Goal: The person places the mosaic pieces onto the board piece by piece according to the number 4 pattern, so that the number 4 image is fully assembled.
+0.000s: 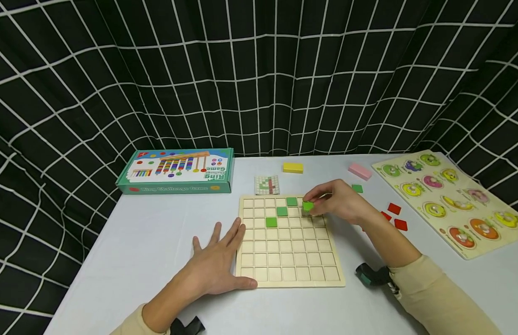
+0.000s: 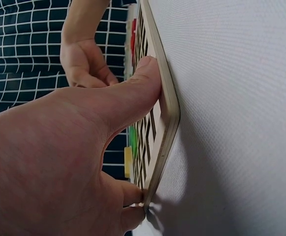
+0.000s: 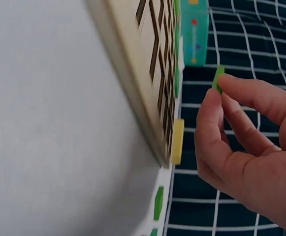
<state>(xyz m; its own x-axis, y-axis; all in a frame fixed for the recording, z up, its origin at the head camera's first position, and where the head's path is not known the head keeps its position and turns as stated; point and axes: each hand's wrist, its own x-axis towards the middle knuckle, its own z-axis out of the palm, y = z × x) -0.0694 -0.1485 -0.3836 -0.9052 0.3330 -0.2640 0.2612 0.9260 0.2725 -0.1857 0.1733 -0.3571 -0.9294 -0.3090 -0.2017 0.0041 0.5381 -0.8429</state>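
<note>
A wooden grid board [image 1: 290, 284] lies flat on the table. Three green square tiles sit in its upper cells, in a diagonal from one lower-left tile [image 1: 271, 222] to another tile [image 1: 292, 201] near the far edge. My right hand [image 1: 342, 204] pinches a green tile [image 1: 308, 206] between thumb and fingertips, raised over the board's far right part; the right wrist view shows this held tile [image 3: 218, 78] clear of the board. At the board's left side rests my left hand [image 1: 213, 267], fingers spread and straight, thumb on the near left corner.
A small pattern card [image 1: 266, 185] and a yellow block [image 1: 293, 168] lie beyond the board. To the right are a pink block [image 1: 360, 171], a loose green tile [image 1: 357, 188], several red tiles [image 1: 401, 225] and a fruit puzzle board [image 1: 461, 249]. A game box [image 1: 175, 172] stands far left.
</note>
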